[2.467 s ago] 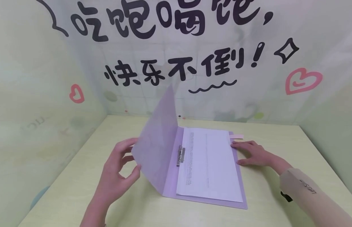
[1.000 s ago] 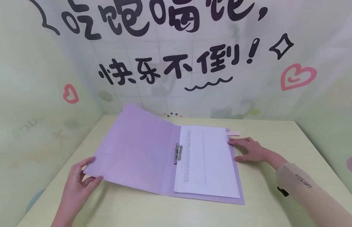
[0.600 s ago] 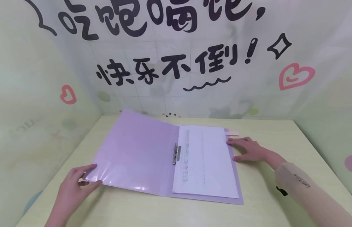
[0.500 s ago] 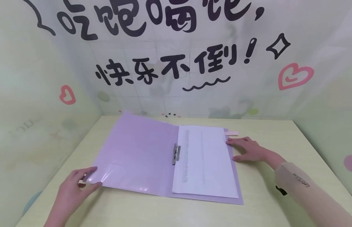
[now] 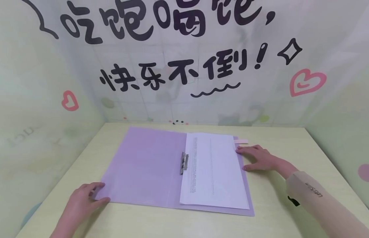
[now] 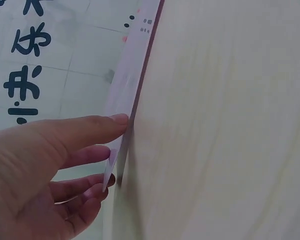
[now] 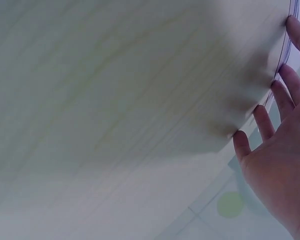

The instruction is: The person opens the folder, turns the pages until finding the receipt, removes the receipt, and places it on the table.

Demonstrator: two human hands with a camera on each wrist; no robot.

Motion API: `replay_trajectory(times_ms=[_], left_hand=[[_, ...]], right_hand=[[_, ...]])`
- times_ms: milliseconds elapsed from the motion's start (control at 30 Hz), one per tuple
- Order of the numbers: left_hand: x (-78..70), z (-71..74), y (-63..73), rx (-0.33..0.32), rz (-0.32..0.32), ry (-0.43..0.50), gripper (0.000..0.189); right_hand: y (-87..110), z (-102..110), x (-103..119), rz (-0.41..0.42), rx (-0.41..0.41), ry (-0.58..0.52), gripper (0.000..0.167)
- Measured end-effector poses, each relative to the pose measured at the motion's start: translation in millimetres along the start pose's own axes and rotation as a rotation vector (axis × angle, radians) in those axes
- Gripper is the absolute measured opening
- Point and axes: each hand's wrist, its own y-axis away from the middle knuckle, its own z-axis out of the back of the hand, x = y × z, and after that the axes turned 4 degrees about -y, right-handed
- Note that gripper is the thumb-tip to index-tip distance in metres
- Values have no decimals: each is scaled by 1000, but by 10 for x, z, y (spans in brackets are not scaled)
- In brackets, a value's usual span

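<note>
A purple clip folder (image 5: 145,165) lies spread out on the table in the head view, its cover turned over to the left. White printed sheets (image 5: 223,178) rest on its right half, beside a metal clip (image 5: 183,163) near the spine. My left hand (image 5: 80,205) pinches the cover's near left corner; the left wrist view shows the thumb (image 6: 97,129) on one face of the cover edge (image 6: 121,110) and fingers on the other. At the folder's right edge, my right hand (image 5: 263,158) rests with thumb and fingertips touching it, its fingers relaxed.
A pink tab (image 5: 242,141) sticks out from the folder's upper right edge. The pale wooden table (image 5: 276,211) is bounded by a printed back wall (image 5: 160,109) with black lettering and by side walls.
My left hand has carried the cover from nearly upright over to the left and down, so it now lies almost flat. The right hand has kept its place at the right edge.
</note>
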Motion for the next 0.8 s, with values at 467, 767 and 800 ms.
replay_trajectory(times_ms=[467, 767, 800], left_hand=[[41, -232, -117, -207, -416, -2, 59], [16, -236, -129, -172, -398, 15, 55], [14, -230, -136, -164, -400, 20, 55]], right_hand=[[-12, -28, -41, -11, 9, -10, 72], [-46, -21, -37, -28, -16, -10, 71], [-40, -19, -41, -27, -17, -8, 71]])
